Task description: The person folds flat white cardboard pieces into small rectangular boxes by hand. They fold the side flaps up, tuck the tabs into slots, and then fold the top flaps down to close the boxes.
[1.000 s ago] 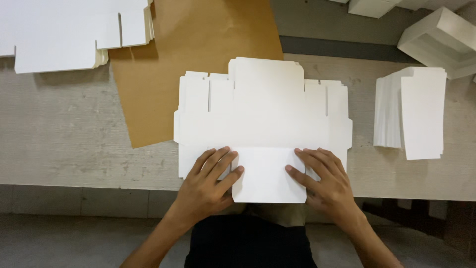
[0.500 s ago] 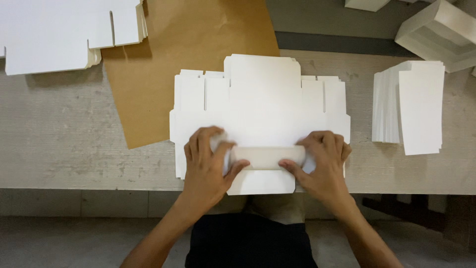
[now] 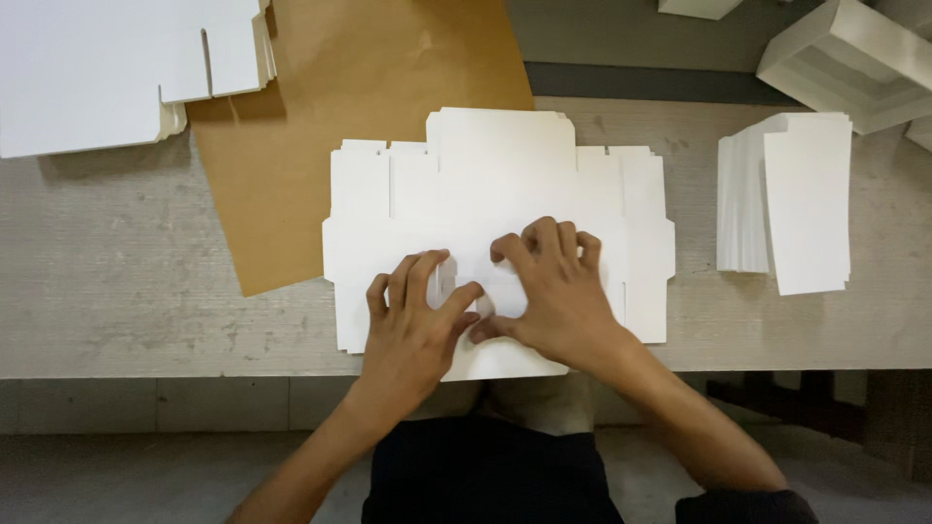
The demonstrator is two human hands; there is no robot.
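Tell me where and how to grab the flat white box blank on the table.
Grip the flat white box blank by its near edge, which overhangs the table rim below the left hand and right hand. Come from the near side, probably thumb above and fingers beneath; elsewhere it lies flush.

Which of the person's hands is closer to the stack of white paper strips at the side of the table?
Right. The right hand presses on the flat white box blank, on the side toward the stack of strips; the left hand lies farther away.
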